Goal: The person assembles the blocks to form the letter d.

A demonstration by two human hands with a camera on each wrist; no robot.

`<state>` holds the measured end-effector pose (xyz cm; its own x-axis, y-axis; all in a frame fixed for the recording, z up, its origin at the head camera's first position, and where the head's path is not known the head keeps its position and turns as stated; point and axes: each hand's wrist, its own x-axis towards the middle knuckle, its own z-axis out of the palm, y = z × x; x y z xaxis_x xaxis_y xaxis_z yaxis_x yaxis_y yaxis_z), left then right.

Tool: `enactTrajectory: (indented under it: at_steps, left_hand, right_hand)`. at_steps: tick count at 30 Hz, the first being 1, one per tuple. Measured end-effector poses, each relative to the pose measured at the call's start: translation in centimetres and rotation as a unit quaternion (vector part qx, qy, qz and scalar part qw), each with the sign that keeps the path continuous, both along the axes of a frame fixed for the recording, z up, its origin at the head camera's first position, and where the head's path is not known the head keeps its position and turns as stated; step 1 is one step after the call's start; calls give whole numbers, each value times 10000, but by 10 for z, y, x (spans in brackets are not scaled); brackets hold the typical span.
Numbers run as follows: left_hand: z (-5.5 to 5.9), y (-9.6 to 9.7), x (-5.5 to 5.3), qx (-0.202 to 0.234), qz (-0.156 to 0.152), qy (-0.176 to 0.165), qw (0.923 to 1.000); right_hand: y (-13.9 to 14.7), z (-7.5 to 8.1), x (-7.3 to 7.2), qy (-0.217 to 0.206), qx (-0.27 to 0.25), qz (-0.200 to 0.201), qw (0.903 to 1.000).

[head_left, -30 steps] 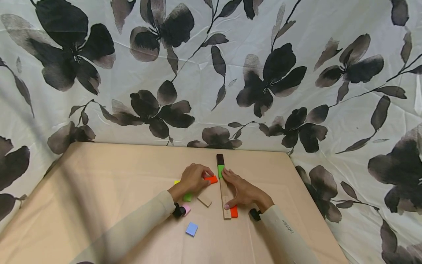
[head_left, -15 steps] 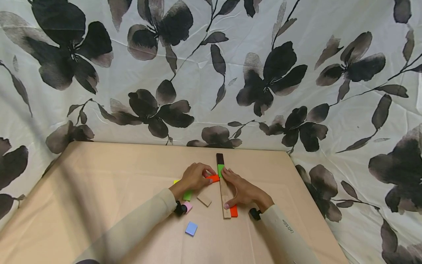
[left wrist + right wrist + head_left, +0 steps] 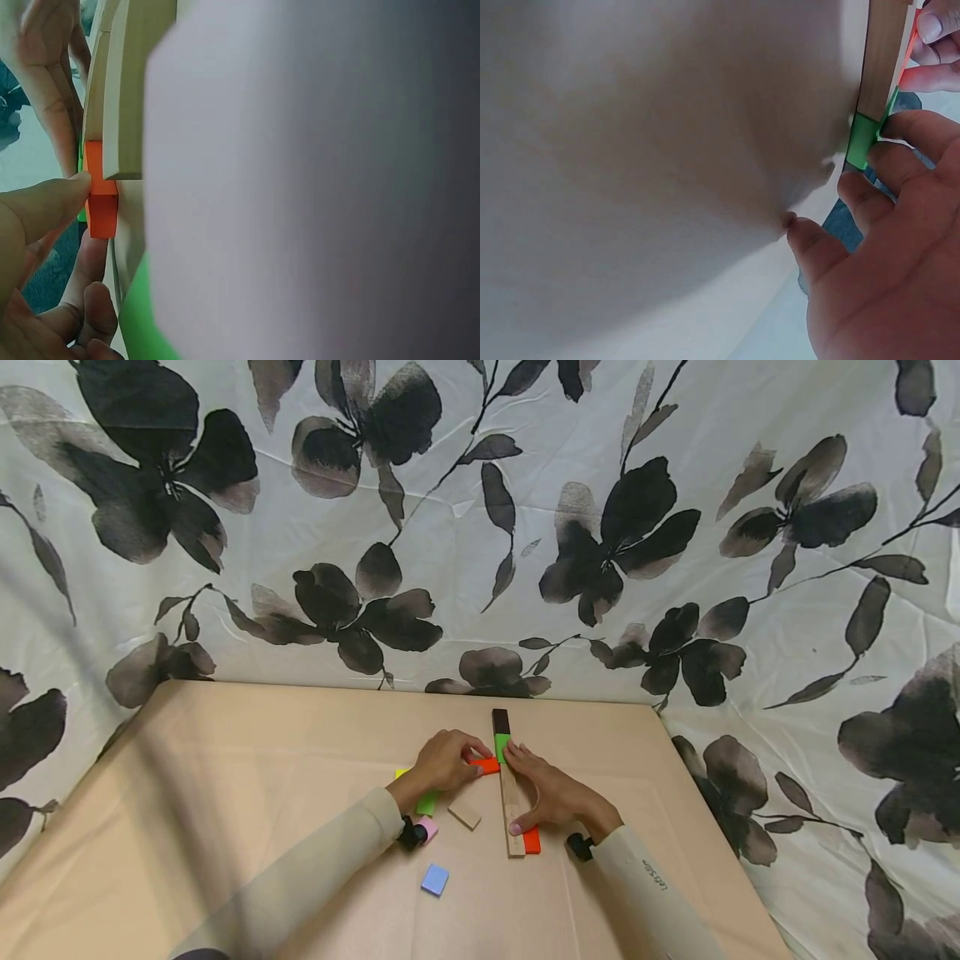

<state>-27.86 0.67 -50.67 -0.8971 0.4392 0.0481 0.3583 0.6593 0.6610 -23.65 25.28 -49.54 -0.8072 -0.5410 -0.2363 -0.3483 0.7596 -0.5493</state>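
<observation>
My left hand point(image 3: 444, 762) pinches an orange-red block point(image 3: 487, 766) between thumb and fingertips, its right end up against a straight row of blocks. A black block point(image 3: 500, 720) forms the far end of that row, then a green block point(image 3: 502, 747), then plain wooden pieces point(image 3: 512, 806) toward me. Along the row's right side lies my right hand point(image 3: 558, 795), fingers extended to the green block and thumb at the wood near the front. In the right wrist view, its fingertips are right at the green block point(image 3: 863, 141). A second orange-red block point(image 3: 532, 840) sits beside the row's near end.
Left of the row are a loose wooden block point(image 3: 465, 815), a blue block point(image 3: 435, 880), and, partly behind my left arm, green point(image 3: 427, 803), pink point(image 3: 430, 828) and yellow point(image 3: 401, 774) blocks. A floral cloth point(image 3: 480, 527) hangs behind the table point(image 3: 300, 727).
The left hand has slid the orange-red block a little to the right, closing the small gap to the row. The right hand has stayed in place.
</observation>
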Motion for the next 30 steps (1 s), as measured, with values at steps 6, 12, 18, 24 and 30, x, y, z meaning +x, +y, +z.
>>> enactTrajectory:
  at_steps: [6, 12, 18, 24, 30]
  left_hand:
    - [1, 1, 0, -64, 20, 4, 10000]
    - [1, 1, 0, -59, 33, 13, 10000]
    - [0, 0, 1, -97, 127, -75, 9998]
    - [0, 1, 0, -116, 150, -28, 9998]
    - [0, 3, 0, -137, 133, -1, 9998]
  right_hand:
    - [0, 0, 0, -2, -3, 4, 10000]
    - [1, -2, 0, 4, -24, 12, 10000]
    - [0, -1, 0, 9, -54, 25, 10000]
    - [-1, 0, 1, -17, -32, -52, 10000]
    - [-1, 0, 1, -63, -35, -95, 9999]
